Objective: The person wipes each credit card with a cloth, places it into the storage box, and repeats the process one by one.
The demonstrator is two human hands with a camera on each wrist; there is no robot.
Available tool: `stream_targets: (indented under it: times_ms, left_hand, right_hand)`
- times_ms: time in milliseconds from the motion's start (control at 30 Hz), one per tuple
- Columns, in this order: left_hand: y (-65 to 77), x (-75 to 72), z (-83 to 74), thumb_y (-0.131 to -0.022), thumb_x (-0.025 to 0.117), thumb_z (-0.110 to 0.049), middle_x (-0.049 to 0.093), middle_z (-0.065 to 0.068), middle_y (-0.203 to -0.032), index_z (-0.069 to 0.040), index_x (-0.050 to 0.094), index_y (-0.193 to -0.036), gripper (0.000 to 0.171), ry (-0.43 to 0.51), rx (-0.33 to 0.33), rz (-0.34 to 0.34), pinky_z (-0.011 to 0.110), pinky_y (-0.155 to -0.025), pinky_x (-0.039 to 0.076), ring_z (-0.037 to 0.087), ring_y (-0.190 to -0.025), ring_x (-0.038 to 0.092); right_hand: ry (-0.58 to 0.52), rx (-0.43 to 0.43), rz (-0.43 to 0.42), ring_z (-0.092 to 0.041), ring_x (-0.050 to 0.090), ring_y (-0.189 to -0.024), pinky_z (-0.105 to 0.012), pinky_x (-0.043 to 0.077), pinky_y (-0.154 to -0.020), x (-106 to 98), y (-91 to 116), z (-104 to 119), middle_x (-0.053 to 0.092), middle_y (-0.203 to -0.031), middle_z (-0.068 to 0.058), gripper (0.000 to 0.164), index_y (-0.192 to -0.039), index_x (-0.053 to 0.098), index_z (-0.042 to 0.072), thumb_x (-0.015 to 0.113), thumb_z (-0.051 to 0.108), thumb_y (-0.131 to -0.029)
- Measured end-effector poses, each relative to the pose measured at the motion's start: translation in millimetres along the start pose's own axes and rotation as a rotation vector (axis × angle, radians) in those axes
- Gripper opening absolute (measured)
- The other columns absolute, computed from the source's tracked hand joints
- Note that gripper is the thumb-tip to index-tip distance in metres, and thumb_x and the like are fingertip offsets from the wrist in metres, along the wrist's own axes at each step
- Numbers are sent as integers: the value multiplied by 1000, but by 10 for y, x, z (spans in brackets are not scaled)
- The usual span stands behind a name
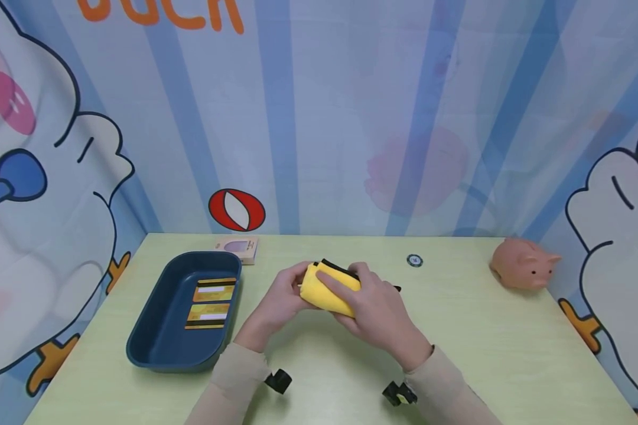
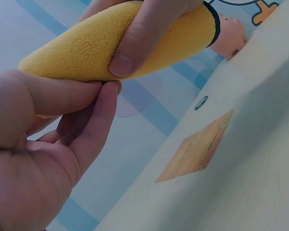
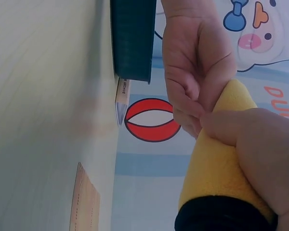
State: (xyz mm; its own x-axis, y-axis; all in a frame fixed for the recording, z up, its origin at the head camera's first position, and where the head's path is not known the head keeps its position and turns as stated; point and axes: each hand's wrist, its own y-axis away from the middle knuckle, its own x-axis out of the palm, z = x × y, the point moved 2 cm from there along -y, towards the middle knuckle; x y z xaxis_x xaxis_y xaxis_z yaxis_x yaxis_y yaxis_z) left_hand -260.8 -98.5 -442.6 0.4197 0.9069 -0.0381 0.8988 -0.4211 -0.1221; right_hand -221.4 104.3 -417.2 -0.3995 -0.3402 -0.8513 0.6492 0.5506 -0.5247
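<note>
A fuzzy yellow cloth with black edging [image 1: 324,295], rolled or folded into a thick bundle, is held above the table between both hands. At its left end, my left hand [image 1: 277,300] pinches the cloth, thumb and forefinger meeting along the lower edge in the left wrist view. My right hand [image 1: 376,313] grips the bundle's middle and right part, its thumb [image 2: 127,57] lying across the yellow side. Black trim [image 3: 221,214] rings the wider end in the right wrist view. An orange-gold card [image 2: 197,149] shows beyond the hands in the left wrist view; cloth and hands hide it from the head view.
Left of the hands stands a dark blue tray [image 1: 151,333] with two gold cards [image 1: 214,290] inside. Behind it lies a small pink box [image 1: 250,251]. A round chip [image 1: 414,260] lies at the back, and a pink piggy bank [image 1: 523,265] stands at the right near the printed curtain [image 1: 340,118].
</note>
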Motion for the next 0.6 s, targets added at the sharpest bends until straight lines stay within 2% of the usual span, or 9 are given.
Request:
stream_targets:
  times_ms: [200,333,467,600]
  left_hand:
    - [14,-30,-45,-91,70,16,59,16,-141,-13,54,-152,70,15,-29,-8,44,-91,63,31,-114,68]
    - [39,-71,-75,-94,69,11,61,17,-136,-16,54,-153,68,15,-39,-27,42,-89,63,31,-109,72]
    - [51,-109,-97,-94,70,9,61,19,-131,-13,54,-153,65,16,-27,-23,40,-90,63,30,-103,74]
    - [51,-150,-125,-96,69,8,61,19,-130,-11,55,-153,62,42,-24,-34,39,-90,63,30,-102,75]
  right_hand:
    - [3,21,9,-30,64,-76,-40,56,-54,-33,-9,-21,56,-125,-23,70,-153,54,39,83,34,-89]
    - [-10,47,23,-28,62,-73,-41,56,-55,-26,-2,-70,57,-123,-21,75,-155,52,39,86,38,-88]
    - [-17,48,38,-23,56,-71,-37,53,-53,-4,7,-116,59,-115,-18,75,-157,49,39,83,44,-90]
    - [-10,57,43,-20,50,-68,-34,49,-51,-9,10,-170,59,-108,-16,74,-157,48,39,82,41,-91]
